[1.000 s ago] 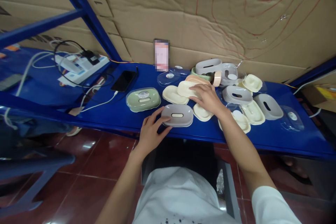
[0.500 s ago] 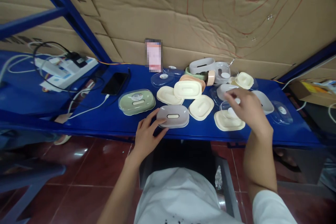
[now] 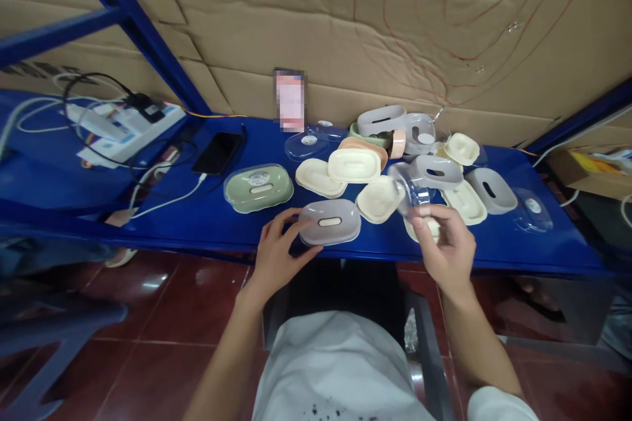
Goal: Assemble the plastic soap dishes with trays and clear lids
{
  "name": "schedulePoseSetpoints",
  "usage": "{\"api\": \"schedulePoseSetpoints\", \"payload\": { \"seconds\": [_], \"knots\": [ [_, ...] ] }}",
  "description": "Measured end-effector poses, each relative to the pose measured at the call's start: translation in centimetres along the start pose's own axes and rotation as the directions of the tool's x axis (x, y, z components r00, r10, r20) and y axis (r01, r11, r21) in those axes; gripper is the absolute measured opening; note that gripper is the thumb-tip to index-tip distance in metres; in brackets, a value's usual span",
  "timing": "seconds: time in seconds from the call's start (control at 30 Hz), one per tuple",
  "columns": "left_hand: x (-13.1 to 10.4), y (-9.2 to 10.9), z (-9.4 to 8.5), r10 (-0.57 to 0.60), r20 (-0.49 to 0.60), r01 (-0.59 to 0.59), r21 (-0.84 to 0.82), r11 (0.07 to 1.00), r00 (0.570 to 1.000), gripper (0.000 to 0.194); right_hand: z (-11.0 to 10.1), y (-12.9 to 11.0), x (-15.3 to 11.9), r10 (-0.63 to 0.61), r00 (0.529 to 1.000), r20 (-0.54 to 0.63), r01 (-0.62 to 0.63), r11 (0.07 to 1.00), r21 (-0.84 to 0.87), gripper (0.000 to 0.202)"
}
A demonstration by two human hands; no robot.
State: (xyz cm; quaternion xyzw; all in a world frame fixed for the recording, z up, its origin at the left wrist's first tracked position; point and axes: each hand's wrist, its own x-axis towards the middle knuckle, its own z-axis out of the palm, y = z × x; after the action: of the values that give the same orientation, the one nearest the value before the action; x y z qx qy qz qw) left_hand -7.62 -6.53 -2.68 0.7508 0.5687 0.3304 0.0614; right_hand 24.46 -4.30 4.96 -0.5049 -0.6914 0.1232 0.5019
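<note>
My left hand (image 3: 284,247) rests against the left side of a grey oval dish (image 3: 340,231) near the table's front edge, thumb and fingers around its end. Between the fingertips of my right hand (image 3: 447,243) is a clear plastic lid (image 3: 409,189), tilted and a little blurred. Below that hand a cream tray (image 3: 413,231) is partly covered. A green dish with a clear lid (image 3: 261,188) sits to the left. Cream trays (image 3: 354,166) lie in the middle, and grey dishes (image 3: 491,191) with slots lie to the right.
A phone (image 3: 218,152) with a white cable lies at the left, near a power strip (image 3: 116,135). Another phone (image 3: 290,102) leans on the cardboard wall. Clear lids (image 3: 306,143) lie at the back, one (image 3: 533,210) at the far right.
My right hand has moved left and toward me and now holds up a clear lid. A grey slotted dish and a cream tray show where that hand was. My left hand stays at the grey dish.
</note>
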Motion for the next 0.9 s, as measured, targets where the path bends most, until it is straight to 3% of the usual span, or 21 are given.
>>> {"api": "schedulePoseSetpoints", "payload": {
  "seconds": [0.1, 0.17, 0.3, 0.43, 0.57, 0.67, 0.8, 0.87, 0.9],
  "knots": [
    [-0.1, -0.1, 0.0, -0.032, 0.004, 0.032, -0.02, 0.999, 0.999, 0.062, 3.2, -0.6, -0.9, 0.109, 0.981, 0.162, -0.162, 0.919, 0.36, 0.025],
    [-0.1, -0.1, 0.1, -0.049, 0.01, 0.049, -0.037, 0.998, 0.999, 0.071, 5.3, -0.3, -1.5, 0.146, 0.951, 0.273, -0.259, 0.857, 0.446, 0.034],
    [-0.2, -0.2, 0.1, -0.061, 0.021, 0.062, -0.062, 0.996, 0.998, 0.073, 7.5, 0.5, -2.4, 0.19, 0.934, 0.301, -0.309, 0.854, 0.419, 0.048],
    [-0.2, -0.1, 0.1, -0.07, 0.017, 0.071, -0.051, 0.996, 0.997, 0.073, 7.3, 1.2, -2.5, 0.22, 0.94, 0.259, -0.305, 0.883, 0.357, 0.047],
    [-0.2, 0.0, 0.0, -0.074, 0.026, 0.075, -0.048, 0.996, 0.997, 0.076, 6.7, 1.7, -1.6, 0.235, 0.929, 0.287, -0.319, 0.901, 0.294, 0.043],
    [-0.1, -0.1, 0.0, -0.042, 0.032, 0.043, -0.035, 0.998, 0.999, 0.076, 6.8, 1.7, -1.2, 0.182, 0.925, 0.332, -0.249, 0.954, 0.169, 0.041],
    [-0.1, -0.2, 0.1, -0.029, 0.012, 0.03, -0.029, 0.999, 0.999, 0.073, 7.2, 1.5, -1.2, -0.015, 0.952, 0.305, 0.022, 1.0, -0.02, 0.044],
    [-0.1, -0.1, 0.1, -0.035, 0.014, 0.036, -0.036, 0.999, 0.999, 0.068, 7.4, 1.5, -1.2, -0.139, 0.921, 0.364, 0.172, 0.983, -0.06, 0.052],
    [-0.1, -0.1, 0.1, -0.036, 0.014, 0.037, -0.039, 0.999, 0.999, 0.065, 7.4, 1.5, -1.2, -0.2, 0.883, 0.425, 0.243, 0.969, -0.047, 0.055]
  ]
}}
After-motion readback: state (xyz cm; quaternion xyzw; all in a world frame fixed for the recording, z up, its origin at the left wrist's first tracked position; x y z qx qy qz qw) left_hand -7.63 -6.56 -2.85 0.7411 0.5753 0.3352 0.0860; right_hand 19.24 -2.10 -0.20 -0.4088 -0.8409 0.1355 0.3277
